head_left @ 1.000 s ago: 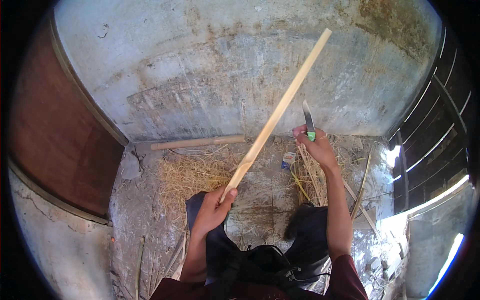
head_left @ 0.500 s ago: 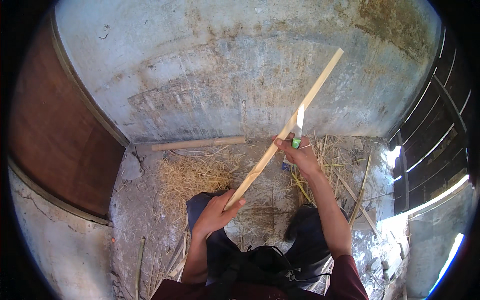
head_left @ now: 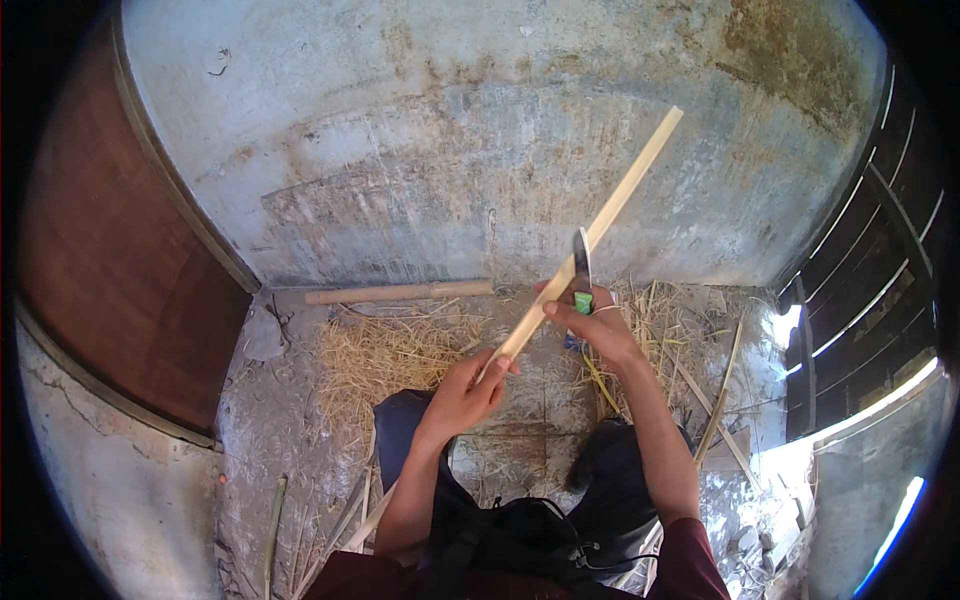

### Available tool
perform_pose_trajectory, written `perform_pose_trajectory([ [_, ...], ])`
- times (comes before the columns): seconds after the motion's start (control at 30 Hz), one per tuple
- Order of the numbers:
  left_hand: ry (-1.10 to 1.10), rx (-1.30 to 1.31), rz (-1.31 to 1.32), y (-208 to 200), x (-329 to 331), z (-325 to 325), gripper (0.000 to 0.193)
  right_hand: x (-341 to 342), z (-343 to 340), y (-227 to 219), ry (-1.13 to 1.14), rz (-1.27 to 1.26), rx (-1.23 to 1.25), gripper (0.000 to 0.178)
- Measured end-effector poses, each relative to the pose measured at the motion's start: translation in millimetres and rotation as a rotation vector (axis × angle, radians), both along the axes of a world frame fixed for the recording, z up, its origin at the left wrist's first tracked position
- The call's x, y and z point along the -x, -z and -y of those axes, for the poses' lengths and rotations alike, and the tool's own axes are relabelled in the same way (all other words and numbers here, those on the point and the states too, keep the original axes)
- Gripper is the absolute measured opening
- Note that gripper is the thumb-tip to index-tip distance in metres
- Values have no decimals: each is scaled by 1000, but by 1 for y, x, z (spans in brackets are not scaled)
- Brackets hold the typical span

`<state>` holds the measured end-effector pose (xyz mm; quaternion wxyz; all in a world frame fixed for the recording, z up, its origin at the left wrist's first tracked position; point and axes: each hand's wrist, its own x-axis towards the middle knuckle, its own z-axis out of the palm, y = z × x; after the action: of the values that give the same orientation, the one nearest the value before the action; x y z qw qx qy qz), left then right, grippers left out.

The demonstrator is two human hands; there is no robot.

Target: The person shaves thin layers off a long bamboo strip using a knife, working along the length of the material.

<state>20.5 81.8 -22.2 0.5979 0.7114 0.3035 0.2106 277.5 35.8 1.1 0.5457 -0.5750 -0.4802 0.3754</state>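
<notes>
A long, pale strip of split bamboo (head_left: 630, 185) slants up and to the right in front of me. My left hand (head_left: 466, 398) is closed round its lower end, thumb on top. Higher along the strip, my right hand (head_left: 592, 322) grips the green handle of a knife (head_left: 583, 262) while its thumb and fingers also touch the bamboo. The knife's blade points upward and lies against or just over the strip's right edge; exact contact is hard to tell. Part of the handle is hidden by my fingers.
Thin shavings (head_left: 385, 355) are heaped on the floor left of centre, more to the right. A bamboo pole (head_left: 400, 292) lies along the foot of the stained wall (head_left: 480, 180). Sticks (head_left: 720, 400) lie at right; a brown door panel (head_left: 130, 250) stands at left.
My left hand has moved up and right along with the strip's lower end. The knife blade has turned, now looking darker and leaning slightly left, and my right hand sits a little lower.
</notes>
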Motion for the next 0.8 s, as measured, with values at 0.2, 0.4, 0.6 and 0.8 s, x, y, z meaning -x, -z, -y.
perform_pose_trajectory([
  [0.2, -305, -407, -64, 26, -9, -6, 38, -42, 14, 5, 178, 492, 90, 67],
  [0.4, -347, -323, -59, 38, -7, -13, 38, -76, 20, 30, 152, 671, 72, 51],
  [0.6, -184, 69, 128, 26, -1, -8, 37, -55, 28, 6, 295, 673, -215, 33],
  [0.8, -145, -5, 160, 7, 2, 5, 37, -24, 41, -18, -6, -38, -172, 28],
])
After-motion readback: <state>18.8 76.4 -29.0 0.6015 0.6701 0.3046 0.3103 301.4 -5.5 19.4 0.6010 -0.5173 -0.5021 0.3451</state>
